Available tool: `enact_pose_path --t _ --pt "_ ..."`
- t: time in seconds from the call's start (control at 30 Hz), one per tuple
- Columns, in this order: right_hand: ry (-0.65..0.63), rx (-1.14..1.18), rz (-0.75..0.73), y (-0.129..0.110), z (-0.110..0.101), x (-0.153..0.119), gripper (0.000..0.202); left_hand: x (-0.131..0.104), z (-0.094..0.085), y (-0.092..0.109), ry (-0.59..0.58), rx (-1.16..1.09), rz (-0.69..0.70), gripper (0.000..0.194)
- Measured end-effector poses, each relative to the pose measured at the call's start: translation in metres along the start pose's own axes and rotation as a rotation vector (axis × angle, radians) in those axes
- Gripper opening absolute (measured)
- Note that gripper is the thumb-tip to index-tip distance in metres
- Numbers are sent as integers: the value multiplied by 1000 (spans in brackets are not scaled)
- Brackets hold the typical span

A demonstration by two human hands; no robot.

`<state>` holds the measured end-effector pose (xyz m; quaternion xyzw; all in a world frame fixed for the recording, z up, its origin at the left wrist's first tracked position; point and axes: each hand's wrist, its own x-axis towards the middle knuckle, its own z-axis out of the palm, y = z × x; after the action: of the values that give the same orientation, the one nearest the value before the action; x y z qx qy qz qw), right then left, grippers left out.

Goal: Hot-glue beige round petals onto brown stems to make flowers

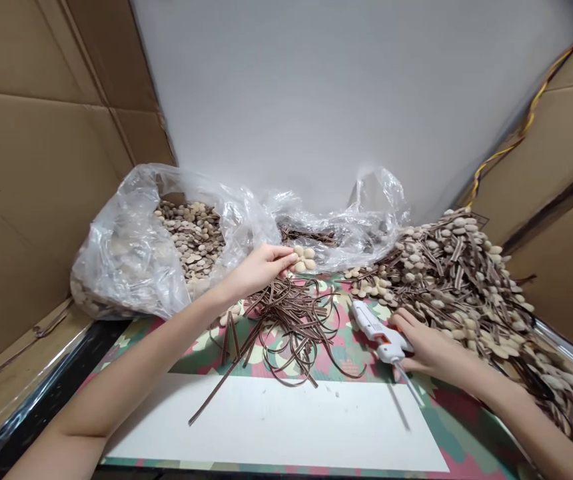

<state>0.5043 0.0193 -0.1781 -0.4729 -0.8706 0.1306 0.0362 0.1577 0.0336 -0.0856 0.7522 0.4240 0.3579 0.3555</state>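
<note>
Pinched between the fingers of my left hand is a beige padded flower with rounded petals, raised above the table. My right hand is wrapped round a white hot glue gun, and a glue stick sticks out of its back end. Below my left hand lies a loose tangle of brown striped ribbon strips. One strip reaches over a white board. Part of another beige flower shows beneath my left wrist.
A clear plastic bag full of beige flowers stands at the back left. Another plastic bag holds ribbon strips at the back. To the right rises a big heap of flowers with ribbons. Cardboard walls flank both sides; a yellow twisted cord hangs at right.
</note>
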Motion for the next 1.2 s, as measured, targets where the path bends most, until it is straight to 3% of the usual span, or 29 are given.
enact_pose_path --t 0.1,0.17,0.3,0.43,0.57,0.73,0.87,1.0,1.2 --pt "-33 -11 -30 5 -4 4 57 0 -4 2 -19 11 2 28" --pt "18 7 -77 -7 -17 14 64 -2 -5 5 17 45 -16 28" --pt "196 74 -67 -63 -30 51 38 -7 -4 12 147 150 -14 27" --pt "205 121 -107 -107 -12 94 39 -10 -4 11 194 250 79 16" --pt "98 188 -89 -107 1 115 23 -9 -10 5 116 185 83 18" --pt "144 361 -58 -94 -20 98 23 -10 -16 7 -130 124 80 17" --pt "231 656 -26 -98 -39 72 20 -16 1 13 -289 166 211 9" --pt "359 744 -130 -106 -46 55 15 -21 25 20 -375 109 305 12" --pt "453 1032 -146 -113 -39 53 7 -20 40 20 -341 -28 196 15"
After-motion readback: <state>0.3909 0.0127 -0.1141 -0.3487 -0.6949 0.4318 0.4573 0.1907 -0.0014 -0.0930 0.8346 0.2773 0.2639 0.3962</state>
